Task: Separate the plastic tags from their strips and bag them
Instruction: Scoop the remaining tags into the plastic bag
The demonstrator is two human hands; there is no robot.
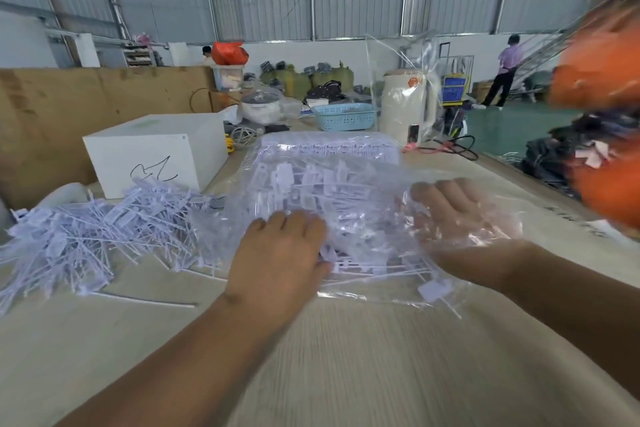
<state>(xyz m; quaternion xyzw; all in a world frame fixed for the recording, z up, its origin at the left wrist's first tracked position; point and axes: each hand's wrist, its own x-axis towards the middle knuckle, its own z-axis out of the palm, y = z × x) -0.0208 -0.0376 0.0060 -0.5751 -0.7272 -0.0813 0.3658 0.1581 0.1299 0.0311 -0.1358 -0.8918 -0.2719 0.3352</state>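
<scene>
Both hands work a clear plastic bag (329,191) of white tags on the table (346,357): the left hand (277,263) presses on it, fingers apparently curled. The right hand (464,229) lies inside, fingers extended. Loose tags (86,236) lie heaped just left.

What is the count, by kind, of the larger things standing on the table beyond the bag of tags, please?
White box: 1
Blue plastic basket: 1
Cream electric kettle: 1
Lidded cooking pot: 1
Total: 4
</scene>
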